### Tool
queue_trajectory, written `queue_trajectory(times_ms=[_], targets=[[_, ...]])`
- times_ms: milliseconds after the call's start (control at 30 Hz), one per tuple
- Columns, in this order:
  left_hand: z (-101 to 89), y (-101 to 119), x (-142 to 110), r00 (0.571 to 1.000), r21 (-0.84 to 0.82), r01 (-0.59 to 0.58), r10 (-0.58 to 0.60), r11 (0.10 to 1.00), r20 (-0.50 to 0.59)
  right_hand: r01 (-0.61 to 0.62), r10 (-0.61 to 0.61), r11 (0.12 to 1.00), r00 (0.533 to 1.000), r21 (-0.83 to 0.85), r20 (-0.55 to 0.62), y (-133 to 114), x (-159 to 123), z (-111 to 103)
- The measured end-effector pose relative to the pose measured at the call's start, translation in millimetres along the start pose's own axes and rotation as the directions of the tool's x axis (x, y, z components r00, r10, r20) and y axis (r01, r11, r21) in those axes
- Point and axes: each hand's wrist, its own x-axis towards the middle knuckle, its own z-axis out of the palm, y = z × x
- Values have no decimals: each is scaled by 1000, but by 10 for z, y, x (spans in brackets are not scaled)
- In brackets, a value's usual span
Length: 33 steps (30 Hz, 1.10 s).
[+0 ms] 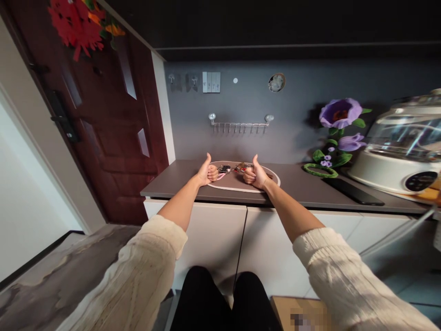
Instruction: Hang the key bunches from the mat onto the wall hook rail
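My left hand (pixel 208 173) is raised over the counter in a thumbs-up, its four fingers curled into the palm with nothing visible in them. Mirroring it, my right hand (pixel 254 174) also makes a fist with the thumb pointing up and shows nothing held. Between and behind the two fists, a bunch of keys with charms (pixel 225 169) lies on a mat with a pale oval rim (pixel 237 189). More keys and red trinkets (pixel 240 168) lie close to my right hand, which partly hides them.
A hook rail (pixel 240 125) is mounted on the grey wall. To the right are purple decorative flowers (pixel 341 112), a black phone (pixel 354 191) and a white appliance with a clear cover (pixel 396 161). A dark red door (pixel 117 138) is at left; a cardboard box (pixel 282 308) sits below.
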Motion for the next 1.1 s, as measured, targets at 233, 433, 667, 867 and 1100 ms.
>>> queue_trajectory(times_ms=[233, 433, 667, 867, 1100], targets=[[12, 12, 4, 999, 121, -12, 16, 993, -28, -34, 28, 985, 999, -170, -39, -26, 19, 23], [-22, 136, 129, 981, 255, -164, 185, 953, -62, 68, -70, 986, 998, -153, -4, -68, 203, 37], [-61, 188, 372, 804, 727, -228, 547, 647, -235, 215, -262, 936, 954, -278, -145, -57, 513, 149], [-168, 40, 496, 735, 922, -72, 645, 380, -209, 243, -406, 821, 885, -517, -227, 66, 800, 95], [-251, -90, 534, 819, 999, 30, 573, 33, -43, 92, -532, 499, 818, -862, -220, 139, 841, 32]])
